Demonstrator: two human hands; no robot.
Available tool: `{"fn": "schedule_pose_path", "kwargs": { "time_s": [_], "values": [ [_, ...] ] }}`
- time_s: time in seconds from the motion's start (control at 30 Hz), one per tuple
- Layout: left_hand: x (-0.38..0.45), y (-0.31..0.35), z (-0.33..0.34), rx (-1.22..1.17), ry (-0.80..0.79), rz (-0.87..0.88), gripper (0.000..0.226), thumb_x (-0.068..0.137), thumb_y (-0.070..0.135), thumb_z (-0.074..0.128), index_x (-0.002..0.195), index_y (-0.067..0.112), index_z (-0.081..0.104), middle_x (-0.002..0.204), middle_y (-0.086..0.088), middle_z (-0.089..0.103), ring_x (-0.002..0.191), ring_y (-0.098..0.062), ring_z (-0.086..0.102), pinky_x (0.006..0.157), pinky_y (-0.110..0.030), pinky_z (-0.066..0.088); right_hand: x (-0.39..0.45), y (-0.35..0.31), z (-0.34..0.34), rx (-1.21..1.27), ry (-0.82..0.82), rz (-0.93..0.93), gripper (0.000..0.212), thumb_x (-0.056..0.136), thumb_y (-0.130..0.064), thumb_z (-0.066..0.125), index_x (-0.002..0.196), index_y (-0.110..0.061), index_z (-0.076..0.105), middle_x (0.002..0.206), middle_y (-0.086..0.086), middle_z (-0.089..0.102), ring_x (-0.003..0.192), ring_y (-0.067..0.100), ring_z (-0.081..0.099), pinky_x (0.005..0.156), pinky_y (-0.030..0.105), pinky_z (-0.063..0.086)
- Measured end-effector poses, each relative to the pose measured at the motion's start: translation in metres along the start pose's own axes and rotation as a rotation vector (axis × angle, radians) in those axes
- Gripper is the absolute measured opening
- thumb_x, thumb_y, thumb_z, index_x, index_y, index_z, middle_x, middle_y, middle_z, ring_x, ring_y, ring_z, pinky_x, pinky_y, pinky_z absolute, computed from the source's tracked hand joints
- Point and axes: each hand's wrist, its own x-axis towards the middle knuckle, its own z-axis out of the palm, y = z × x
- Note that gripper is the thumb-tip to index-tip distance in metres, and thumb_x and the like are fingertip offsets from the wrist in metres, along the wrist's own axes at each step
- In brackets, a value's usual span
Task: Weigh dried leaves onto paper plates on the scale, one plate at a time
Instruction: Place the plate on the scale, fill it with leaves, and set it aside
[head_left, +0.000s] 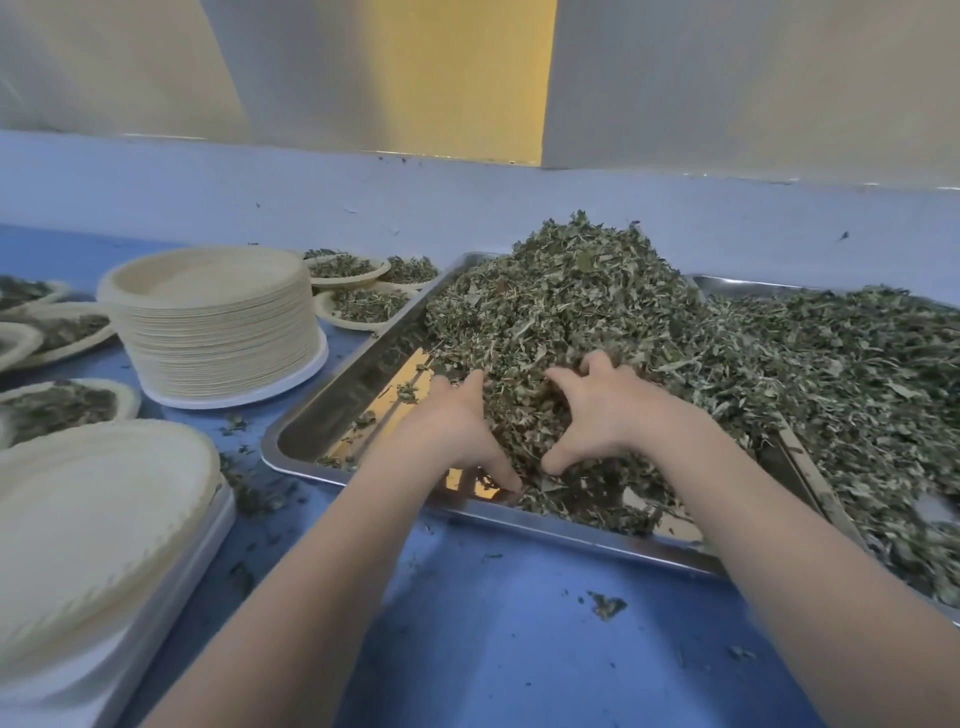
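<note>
— Blue bench (493, 639) runs under both forearms, bare apart from crumbs just behind the hands.

— And ahead?

— Steel tray (332, 395), its near rim touching neither wrist; dried leaves (571, 312) heaped in it, spilling right.

— Hands?

— Left hand (457, 431) and right hand (602, 410) cup a clump together, fingers curled into it.

— Left of them?

— Plate stack (218, 332); closer, an empty paper plate (93, 514) on the white scale (171, 587).

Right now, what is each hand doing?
Left hand: fingers curled into the dried leaves, scooping them.
Right hand: the same, cupping the leaves from the other side.
</note>
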Motion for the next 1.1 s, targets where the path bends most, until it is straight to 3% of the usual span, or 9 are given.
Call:
{"fn": "schedule_pose_path", "kwargs": {
  "time_s": [0.1, 0.23, 0.3, 0.37, 0.5, 0.73, 0.83, 1.0, 1.1],
  "values": [
    [0.003, 0.001, -0.002, -0.047, -0.047, 0.044, 0.120, 0.059, 0.033, 0.088, 0.150, 0.020, 0.011, 0.151, -0.010, 0.025, 0.130, -0.027, 0.040, 0.097, -0.036, 0.041, 0.009, -0.013, 0.000, 0.010, -0.095, -0.055, 0.107, 0.066, -0.050, 0.074, 0.151, -0.028, 0.013, 0.145, 0.012, 0.024, 0.128, 0.034, 0.036, 0.100, 0.044, 0.043],
    [-0.001, -0.002, -0.002, -0.131, -0.043, 0.090, 0.115, 0.061, 0.023, 0.087, 0.150, 0.017, 0.014, 0.152, -0.008, 0.028, 0.134, -0.025, 0.036, 0.107, -0.033, 0.034, 0.007, -0.025, 0.006, 0.224, -0.026, -0.205, 0.100, 0.066, -0.033, 0.080, 0.148, -0.022, 0.026, 0.137, 0.004, 0.045, 0.115, 0.021, 0.049, 0.093, 0.030, 0.044],
    [-0.005, -0.003, -0.002, -0.148, -0.013, 0.107, 0.106, 0.065, 0.015, 0.083, 0.149, 0.018, 0.019, 0.147, -0.009, 0.037, 0.124, -0.025, 0.046, 0.096, -0.032, 0.043, 0.004, -0.027, 0.007, 0.321, 0.018, -0.243, 0.094, 0.066, -0.028, 0.080, 0.146, -0.019, 0.032, 0.141, 0.002, 0.047, 0.112, 0.015, 0.050, 0.087, 0.023, 0.040],
    [-0.010, -0.002, -0.005, -0.180, 0.016, 0.122, 0.090, 0.070, 0.007, 0.078, 0.145, 0.018, 0.029, 0.133, -0.011, 0.050, 0.100, -0.024, 0.055, 0.075, -0.030, 0.049, 0.000, -0.029, 0.003, 0.406, 0.052, -0.249, 0.087, 0.068, -0.024, 0.080, 0.144, -0.019, 0.037, 0.141, 0.002, 0.047, 0.100, 0.012, 0.052, 0.080, 0.022, 0.039],
    [-0.020, 0.000, -0.027, -0.231, 0.113, 0.137, 0.067, 0.077, -0.001, 0.068, 0.135, 0.015, 0.040, 0.109, -0.010, 0.057, 0.084, -0.022, 0.052, 0.071, -0.034, 0.047, -0.008, -0.040, -0.019, 0.488, 0.146, -0.234, 0.082, 0.070, -0.021, 0.079, 0.142, -0.022, 0.040, 0.135, 0.005, 0.052, 0.089, 0.020, 0.066, 0.072, 0.033, 0.054],
    [-0.060, -0.024, -0.086, -0.218, 0.265, 0.122, 0.066, 0.078, -0.001, 0.065, 0.136, 0.010, 0.037, 0.118, -0.013, 0.057, 0.099, -0.027, 0.057, 0.078, -0.038, 0.052, -0.024, -0.098, -0.072, 0.454, 0.268, -0.373, 0.084, 0.072, -0.022, 0.079, 0.144, -0.020, 0.037, 0.142, 0.005, 0.047, 0.098, 0.016, 0.062, 0.067, 0.021, 0.044],
    [-0.092, -0.055, -0.110, -0.192, 0.340, 0.073, 0.057, 0.078, 0.000, 0.065, 0.130, 0.008, 0.044, 0.119, -0.015, 0.057, 0.106, -0.030, 0.055, 0.080, -0.035, 0.046, -0.036, -0.142, -0.084, 0.423, 0.289, -0.491, 0.082, 0.073, -0.026, 0.079, 0.144, -0.017, 0.038, 0.145, 0.004, 0.042, 0.107, 0.018, 0.054, 0.078, 0.024, 0.039],
    [-0.154, -0.121, -0.128, -0.247, 0.416, -0.067, 0.057, 0.075, 0.000, 0.068, 0.127, 0.012, 0.046, 0.113, -0.014, 0.060, 0.099, -0.029, 0.059, 0.082, -0.039, 0.051, -0.057, -0.220, -0.084, 0.457, 0.264, -0.675, 0.071, 0.074, -0.030, 0.078, 0.137, -0.022, 0.046, 0.130, 0.002, 0.055, 0.099, 0.013, 0.052, 0.069, 0.024, 0.043],
    [-0.177, -0.152, -0.125, -0.292, 0.412, -0.115, 0.065, 0.072, 0.000, 0.071, 0.129, 0.016, 0.045, 0.114, -0.010, 0.061, 0.098, -0.028, 0.061, 0.086, -0.042, 0.052, -0.066, -0.252, -0.073, 0.459, 0.194, -0.740, 0.061, 0.074, -0.028, 0.076, 0.130, -0.022, 0.052, 0.118, 0.002, 0.061, 0.097, 0.017, 0.060, 0.075, 0.031, 0.050]
  ]
}}
